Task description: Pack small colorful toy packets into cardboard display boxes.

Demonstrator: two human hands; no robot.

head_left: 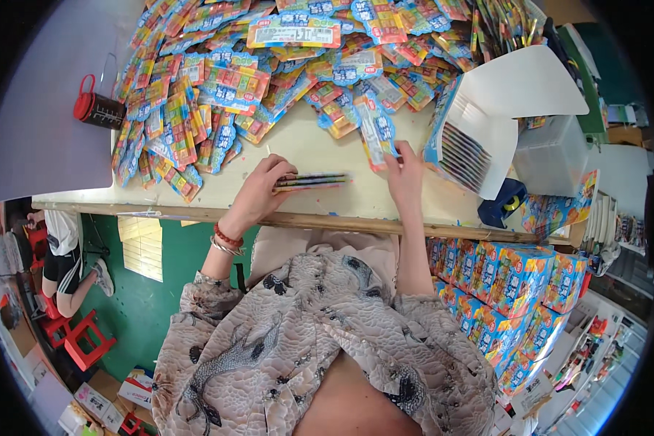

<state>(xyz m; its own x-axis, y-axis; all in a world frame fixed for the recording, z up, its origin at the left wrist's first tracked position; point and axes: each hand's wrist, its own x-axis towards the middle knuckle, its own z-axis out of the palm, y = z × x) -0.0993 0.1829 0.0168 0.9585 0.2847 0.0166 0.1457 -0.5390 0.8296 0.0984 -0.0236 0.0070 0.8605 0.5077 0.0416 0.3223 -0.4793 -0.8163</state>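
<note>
My left hand [258, 190] is closed round a thin stack of colourful flat packets [320, 181], held edge-on above the near part of the table [291, 149]. To its right, my right hand [405, 176] pinches one flat packet [375, 131] by its right edge, its pale printed side up. The far end of that packet reaches the loose pile of packets [232, 81] covering the back of the table. Just right of my right hand stands an open carton [532, 81], its white flaps spread and a row of packets upright inside.
A blue tape dispenser [503, 203] and a clear plastic bin [552, 154] sit beyond the carton. At the far left stands a red-lidded bottle [98, 109]. Printed boxes [512, 280] are stacked below the table's right side. Left on the floor are a red stool [87, 340] and another person [64, 251].
</note>
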